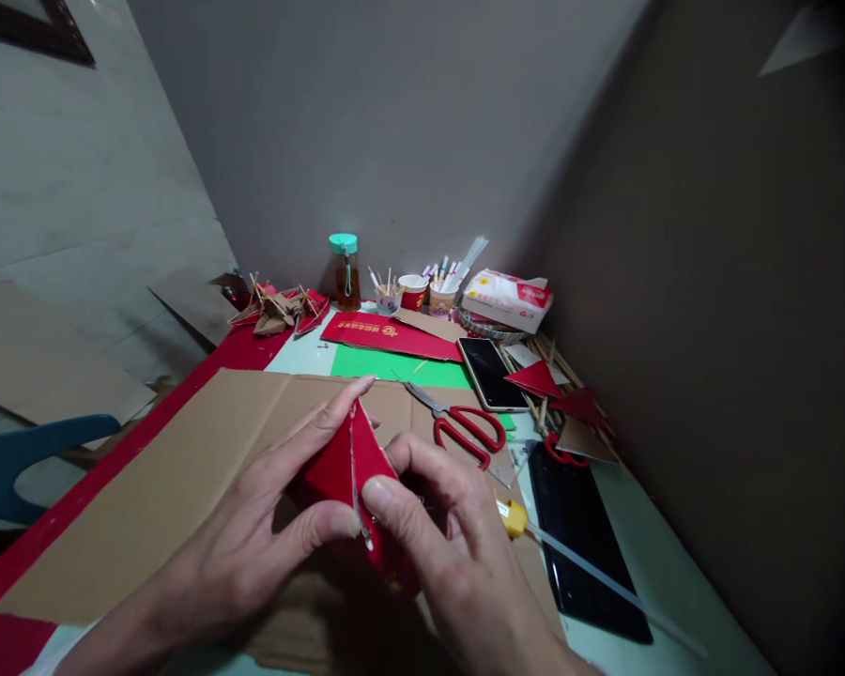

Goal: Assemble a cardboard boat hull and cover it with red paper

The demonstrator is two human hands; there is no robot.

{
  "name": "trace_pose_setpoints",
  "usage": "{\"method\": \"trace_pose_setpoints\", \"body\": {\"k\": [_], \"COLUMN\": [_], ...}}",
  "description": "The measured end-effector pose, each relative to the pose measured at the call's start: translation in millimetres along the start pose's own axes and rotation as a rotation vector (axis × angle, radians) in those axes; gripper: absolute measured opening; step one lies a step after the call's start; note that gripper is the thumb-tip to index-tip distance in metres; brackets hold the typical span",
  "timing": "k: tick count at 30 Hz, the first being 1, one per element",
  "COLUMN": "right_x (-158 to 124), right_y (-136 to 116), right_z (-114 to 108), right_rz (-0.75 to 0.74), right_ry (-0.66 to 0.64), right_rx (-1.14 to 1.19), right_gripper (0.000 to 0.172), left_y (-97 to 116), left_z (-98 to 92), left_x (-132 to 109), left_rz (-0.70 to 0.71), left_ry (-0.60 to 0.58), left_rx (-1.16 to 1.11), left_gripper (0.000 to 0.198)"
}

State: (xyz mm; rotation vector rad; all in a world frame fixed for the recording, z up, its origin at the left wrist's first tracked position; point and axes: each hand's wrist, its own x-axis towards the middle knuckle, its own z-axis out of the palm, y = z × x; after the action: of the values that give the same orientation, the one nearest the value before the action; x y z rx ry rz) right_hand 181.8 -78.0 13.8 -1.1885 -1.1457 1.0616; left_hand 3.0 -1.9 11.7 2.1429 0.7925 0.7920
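Observation:
Both hands hold a folded red cardboard piece point(334, 462) above the brown cardboard sheet point(204, 451). Its two red faces meet along a pale, rough edge with a whitish blob near the lower end. My left hand point(253, 526) grips the left face, thumb close to the seam and fingers stretched along the far side. My right hand point(451, 535) pinches the right face between thumb and bent forefinger. Just beyond the right hand lie scissors with red handles point(468, 432). A yellow-tipped tool with a clear glue stick point(513, 518) shows beside that hand, its rest hidden.
A phone point(493, 374) and a black tablet-like slab point(591, 545) lie on the right. Wooden sticks and red scraps point(570, 404) crowd the right edge. Along the wall stand a bottle point(347, 277), cups point(413, 295) and a tissue pack point(507, 299). A blue chair point(35, 460) is at left.

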Motion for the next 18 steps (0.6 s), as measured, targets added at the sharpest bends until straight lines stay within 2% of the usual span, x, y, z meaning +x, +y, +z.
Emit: {"method": "trace_pose_setpoints", "body": {"k": [5, 10, 15, 18], "right_x": [1.1, 4.9, 8.9, 10.8], "right_y": [-7.4, -15.2, -14.6, -13.8], "right_z": [1.6, -0.9, -7.5, -11.1], "right_rz": [-0.009, -0.065, 0.018, 0.030], "right_ry": [-0.026, -0.047, -0.095, -0.121], "right_rx": [-0.045, -0.046, -0.007, 0.047], "right_gripper": [0.021, 0.023, 0.025, 0.026], "left_y": [0.4, 1.4, -0.8, -1.8], "left_z": [2.2, 3.4, -1.5, -3.6], "left_x": [1.2, 3.0, 8.2, 12.4], "left_rz": [-0.016, -0.011, -0.057, -0.115], "left_ry": [-0.004, 0.009, -0.012, 0.024], "left_rx": [-0.010, -0.044, -0.143, -0.213], "left_gripper": [0.068, 0.066, 0.069, 0.073]}}
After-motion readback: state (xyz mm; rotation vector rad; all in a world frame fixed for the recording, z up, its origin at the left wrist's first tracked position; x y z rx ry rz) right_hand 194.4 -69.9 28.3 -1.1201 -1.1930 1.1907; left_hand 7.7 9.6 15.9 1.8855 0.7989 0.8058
